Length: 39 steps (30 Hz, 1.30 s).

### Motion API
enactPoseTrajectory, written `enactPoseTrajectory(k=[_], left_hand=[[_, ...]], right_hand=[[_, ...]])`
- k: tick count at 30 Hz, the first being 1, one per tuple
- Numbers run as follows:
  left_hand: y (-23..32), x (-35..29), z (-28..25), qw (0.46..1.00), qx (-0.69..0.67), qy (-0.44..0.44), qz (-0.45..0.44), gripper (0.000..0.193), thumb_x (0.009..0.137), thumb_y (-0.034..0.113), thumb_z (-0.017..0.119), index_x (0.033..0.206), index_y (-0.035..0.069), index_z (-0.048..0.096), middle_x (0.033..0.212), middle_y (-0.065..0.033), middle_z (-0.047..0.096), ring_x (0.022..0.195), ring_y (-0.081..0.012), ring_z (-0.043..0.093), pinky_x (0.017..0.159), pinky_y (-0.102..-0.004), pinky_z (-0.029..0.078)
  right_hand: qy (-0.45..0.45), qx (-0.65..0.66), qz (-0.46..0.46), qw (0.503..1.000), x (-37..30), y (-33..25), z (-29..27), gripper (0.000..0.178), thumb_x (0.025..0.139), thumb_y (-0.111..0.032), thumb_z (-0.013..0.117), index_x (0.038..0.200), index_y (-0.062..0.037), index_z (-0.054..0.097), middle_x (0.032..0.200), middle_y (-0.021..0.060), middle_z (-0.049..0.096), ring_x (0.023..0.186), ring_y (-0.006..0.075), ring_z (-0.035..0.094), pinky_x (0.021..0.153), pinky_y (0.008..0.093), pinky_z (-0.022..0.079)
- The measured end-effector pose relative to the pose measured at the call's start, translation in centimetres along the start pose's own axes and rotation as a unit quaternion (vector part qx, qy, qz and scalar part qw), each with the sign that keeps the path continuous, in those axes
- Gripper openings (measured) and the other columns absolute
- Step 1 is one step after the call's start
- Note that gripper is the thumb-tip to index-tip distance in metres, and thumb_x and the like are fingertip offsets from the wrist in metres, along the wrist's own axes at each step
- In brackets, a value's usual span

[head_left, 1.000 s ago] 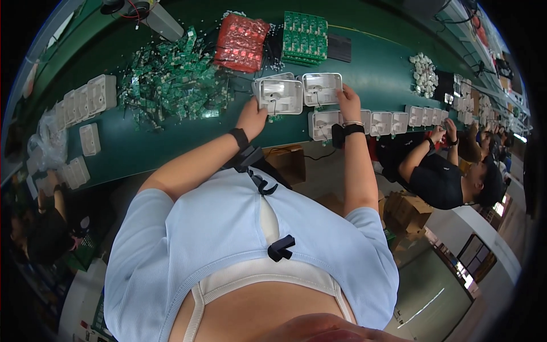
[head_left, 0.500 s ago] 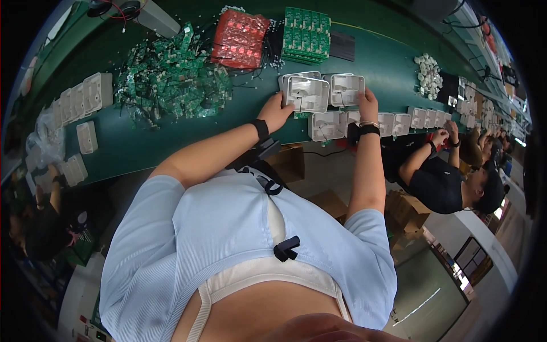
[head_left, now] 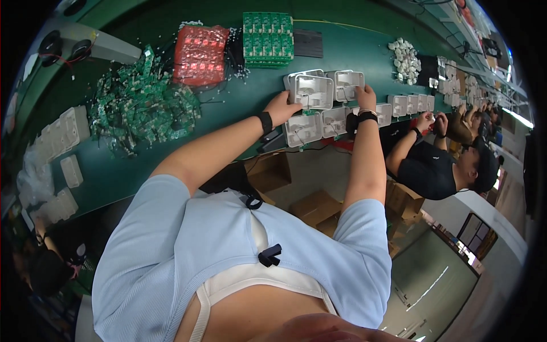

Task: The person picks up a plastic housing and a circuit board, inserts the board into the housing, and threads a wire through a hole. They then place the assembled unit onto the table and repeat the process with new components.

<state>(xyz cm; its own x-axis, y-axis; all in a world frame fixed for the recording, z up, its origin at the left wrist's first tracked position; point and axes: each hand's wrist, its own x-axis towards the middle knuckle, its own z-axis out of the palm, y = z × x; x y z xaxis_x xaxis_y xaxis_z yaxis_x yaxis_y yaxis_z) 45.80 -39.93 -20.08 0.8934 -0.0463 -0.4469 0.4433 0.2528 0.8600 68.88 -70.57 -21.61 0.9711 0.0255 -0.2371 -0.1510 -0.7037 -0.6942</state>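
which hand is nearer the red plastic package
Left. In the picture, the left hand is below and right of the red package; the right hand is farther right.

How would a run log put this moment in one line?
left hand: holding left white box | right hand: holding right white box | beyond: green circuit-board stack
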Motion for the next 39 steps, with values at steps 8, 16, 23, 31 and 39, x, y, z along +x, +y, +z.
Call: enactPoseTrajectory(k=[8,16,23,31,39], left_hand=[[-2.2,6.1,3.4,0.995,-0.074,-0.064,0.023,0.047,0.078,0.015,0.078,0.118,-0.005,0.062,0.103,-0.0141,0.071,0.094,-0.0252,0.069,0.083,-0.0361,0.054],[2.3,1.2,-1.6,0.978,0.203,-0.025,-0.025,0.061,0.077,0.019,0.070,0.132,-0.005,0.059,0.127,-0.0199,0.069,0.118,-0.0318,0.066,0.099,-0.0392,0.052],[1.0,-22.5,-19.2,0.997,-0.062,-0.043,-0.032,0.040,0.093,0.016,0.070,0.130,0.001,0.063,0.120,-0.0114,0.070,0.101,-0.0153,0.069,0.086,-0.0299,0.057],[-1.5,-46.6,-35.5,0.914,0.093,0.388,-0.079,0.049,0.093,0.030,0.074,0.129,-0.001,0.063,0.114,-0.0121,0.072,0.098,-0.0216,0.070,0.090,-0.0349,0.057],[-5.6,-55.4,-50.2,0.698,0.371,0.588,-0.171,0.098,0.068,0.049,0.091,0.139,-0.004,0.051,0.141,-0.0282,0.051,0.132,-0.0443,0.049,0.112,-0.0488,0.042]], right_hand=[[0.238,0.132,-0.068,0.960,-10.4,-6.8,-0.4,0.037,0.098,-0.011,0.067,0.130,0.0070,0.061,0.125,0.0158,0.068,0.112,0.0228,0.065,0.101,0.0343,0.049],[-0.004,0.178,-0.012,0.984,-28.6,-8.8,4.4,0.024,0.104,-0.016,0.064,0.116,0.0042,0.068,0.104,0.0058,0.070,0.091,0.0123,0.063,0.080,0.0274,0.053],[-0.392,-0.091,-0.207,0.892,-34.9,-17.9,12.3,0.025,0.097,-0.018,0.069,0.116,-0.0013,0.069,0.100,0.0140,0.073,0.085,0.0280,0.070,0.073,0.0378,0.055],[-0.444,-0.223,-0.461,0.735,-38.2,-37.1,16.4,0.026,0.091,-0.019,0.074,0.111,-0.0034,0.068,0.099,0.0186,0.073,0.085,0.0390,0.070,0.074,0.0439,0.055],[-0.407,-0.236,-0.655,0.591,-52.2,-58.7,13.6,0.024,0.082,-0.017,0.076,0.098,-0.0020,0.067,0.083,0.0126,0.066,0.076,0.0345,0.065,0.065,0.0452,0.051]])
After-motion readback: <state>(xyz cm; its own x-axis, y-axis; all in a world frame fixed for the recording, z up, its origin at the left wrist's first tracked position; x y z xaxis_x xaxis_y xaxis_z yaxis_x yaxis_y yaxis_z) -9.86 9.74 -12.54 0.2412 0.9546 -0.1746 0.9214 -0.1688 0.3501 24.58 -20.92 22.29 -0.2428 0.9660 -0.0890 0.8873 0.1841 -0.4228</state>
